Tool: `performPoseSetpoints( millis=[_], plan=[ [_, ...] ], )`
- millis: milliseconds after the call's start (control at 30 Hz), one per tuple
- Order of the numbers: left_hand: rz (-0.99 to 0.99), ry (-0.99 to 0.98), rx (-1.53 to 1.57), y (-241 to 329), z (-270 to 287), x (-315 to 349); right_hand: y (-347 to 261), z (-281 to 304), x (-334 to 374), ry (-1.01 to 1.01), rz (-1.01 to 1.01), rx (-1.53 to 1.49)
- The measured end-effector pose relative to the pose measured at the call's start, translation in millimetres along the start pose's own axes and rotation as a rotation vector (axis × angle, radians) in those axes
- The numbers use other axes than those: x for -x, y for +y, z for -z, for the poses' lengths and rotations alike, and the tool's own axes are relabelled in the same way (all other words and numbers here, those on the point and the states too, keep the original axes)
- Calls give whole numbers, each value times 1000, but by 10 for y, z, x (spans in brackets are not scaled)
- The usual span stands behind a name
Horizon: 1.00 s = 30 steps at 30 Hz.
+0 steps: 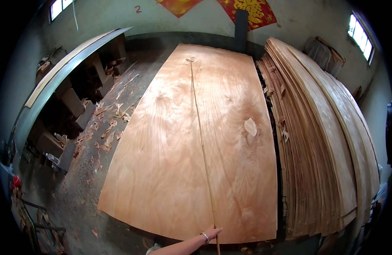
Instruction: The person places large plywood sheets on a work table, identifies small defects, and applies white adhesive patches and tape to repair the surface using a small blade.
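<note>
My left hand (212,232), with a bracelet at its wrist, is closed around a long thin stick (203,146) near the lower edge. The stick runs away from me over a large wood veneer sheet (157,170). At its far end is a small leaf-shaped veneer scrap (190,60); whether it is stuck to the tip I cannot tell. A pale, pointed oval veneer piece (250,126) lies on the right half of the sheet, apart from the stick. My right hand is out of view.
A tall pile of veneer sheets (315,140) stands close along the right side. On the left, a long bench (32,108) carries a board above stacked blocks (72,102). Veneer scraps (106,142) litter the floor there, near a plastic bottle (52,158).
</note>
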<state>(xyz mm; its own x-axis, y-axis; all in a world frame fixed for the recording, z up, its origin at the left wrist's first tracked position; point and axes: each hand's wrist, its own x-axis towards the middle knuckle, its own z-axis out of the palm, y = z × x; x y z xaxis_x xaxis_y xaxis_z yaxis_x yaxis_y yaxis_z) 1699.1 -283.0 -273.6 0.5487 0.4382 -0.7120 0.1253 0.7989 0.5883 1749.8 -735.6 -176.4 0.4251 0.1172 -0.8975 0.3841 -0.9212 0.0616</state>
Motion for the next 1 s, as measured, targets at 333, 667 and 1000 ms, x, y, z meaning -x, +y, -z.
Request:
performPoseSetpoints(
  millis=[333,667,1000],
  plan=[
    [-96,118,546,-17,389,1022,-545,490,106,14,61,-138],
    [-300,53,613,468,367,1412,-1970,1074,279,66,307,-593],
    [11,624,527,-1461,1797,1791,-2473,973,121,481,473,-599]
  ],
)
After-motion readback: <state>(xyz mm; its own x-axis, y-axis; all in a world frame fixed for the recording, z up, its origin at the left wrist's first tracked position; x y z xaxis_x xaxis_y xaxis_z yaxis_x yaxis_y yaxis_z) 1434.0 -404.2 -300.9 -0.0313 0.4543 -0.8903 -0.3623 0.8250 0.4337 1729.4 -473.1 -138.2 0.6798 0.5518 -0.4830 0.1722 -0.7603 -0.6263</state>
